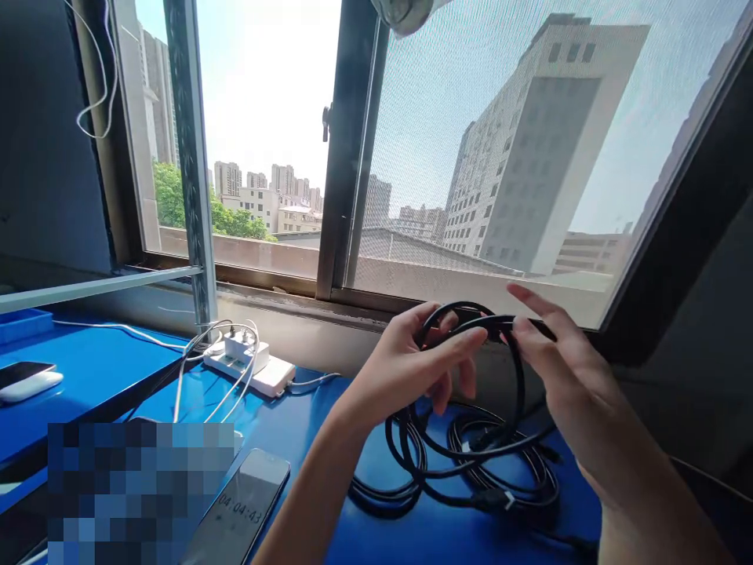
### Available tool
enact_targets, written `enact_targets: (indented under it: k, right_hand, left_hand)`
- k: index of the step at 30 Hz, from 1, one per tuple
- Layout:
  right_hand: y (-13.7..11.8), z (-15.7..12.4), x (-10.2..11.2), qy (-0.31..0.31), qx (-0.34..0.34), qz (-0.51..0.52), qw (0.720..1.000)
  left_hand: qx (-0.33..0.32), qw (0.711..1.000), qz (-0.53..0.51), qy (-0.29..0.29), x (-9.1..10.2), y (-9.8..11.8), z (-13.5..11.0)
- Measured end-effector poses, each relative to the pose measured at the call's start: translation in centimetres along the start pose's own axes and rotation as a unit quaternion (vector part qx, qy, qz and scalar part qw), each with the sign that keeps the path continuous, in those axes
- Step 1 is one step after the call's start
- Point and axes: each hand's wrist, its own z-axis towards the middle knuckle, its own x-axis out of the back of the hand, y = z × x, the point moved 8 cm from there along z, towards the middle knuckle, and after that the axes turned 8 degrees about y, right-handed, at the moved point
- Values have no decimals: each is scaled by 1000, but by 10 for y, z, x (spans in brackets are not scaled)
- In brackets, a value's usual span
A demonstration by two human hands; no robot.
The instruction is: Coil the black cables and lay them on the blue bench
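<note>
My left hand (405, 357) is closed around loops of a thick black cable (520, 384), its thumb stretched along the top of the loops. Facing it, my right hand (573, 369) pinches the same cable near the thumb, while the index finger points up and away. The loops hang below both hands over the blue table. Beneath them lie a coiled black cable (388, 502) on the left and another coiled cable (544, 479) on the right. A dark plug end (491, 500) with a pale tip shows between these coils.
A white power strip (276, 377) with adapters and white cords stands by the window wall. A phone (247, 502) showing a timer lies left of my left forearm. A metal post (203, 298) rises at the back left. The window frame (347, 157) borders the table.
</note>
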Motion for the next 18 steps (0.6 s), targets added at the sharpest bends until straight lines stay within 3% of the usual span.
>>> enact_targets:
  k: [5,10,13,16,18]
  right_hand:
    - [15,-9,-5,-96,-81,-31,992]
    - [11,-17,2,-185,-129,7,974]
    - [10,-10,11,-115,-115,17,986]
    - [-2,-3,19,1,-20,-15,1000]
    - [-11,-4,13,10,28,-31,999]
  left_hand:
    - [-10,999,12,51,18,-2,7]
    - [-76,989,2,128,43,14,1]
    - [-111,983,-3,147,56,27,-7]
    - [-140,980,8,138,58,38,-15]
    - [-148,978,27,143,57,41,-17]
